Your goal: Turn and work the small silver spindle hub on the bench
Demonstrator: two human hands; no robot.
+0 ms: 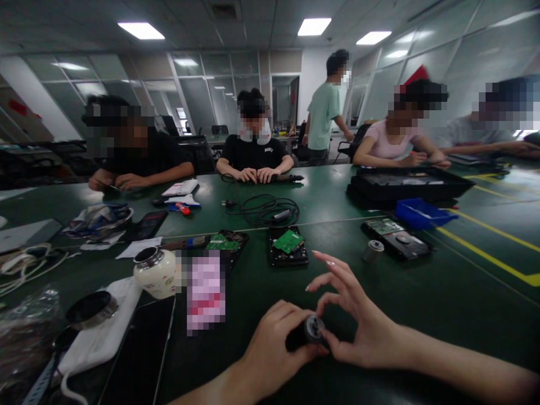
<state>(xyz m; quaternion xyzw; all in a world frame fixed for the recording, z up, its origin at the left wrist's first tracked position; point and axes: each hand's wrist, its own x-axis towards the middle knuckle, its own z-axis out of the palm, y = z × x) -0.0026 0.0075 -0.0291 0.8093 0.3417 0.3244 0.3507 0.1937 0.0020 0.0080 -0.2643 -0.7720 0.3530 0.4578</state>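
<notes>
My left hand (280, 337) wraps round a small dark cylinder (313, 328) that looks like a little motor, its round grey end facing up. The thumb and index finger of my right hand (348, 312) pinch at the rim of that end, while its other fingers are raised and spread. Whether a tiny piece sits between the right fingertips, I cannot make out. Beyond my hands lies a hard drive (289, 246) with a green circuit board on it. A silver cylinder (373, 251) stands to the right, beside another opened hard drive (399, 237).
To the left are a cream jar (156, 273), a pink packet (206, 292), a phone (137, 351) and a white power bank (105, 326). A coiled cable (270, 211), a blue bin (424, 214) and a black tray (407, 183) lie farther off. Several people sit or stand beyond.
</notes>
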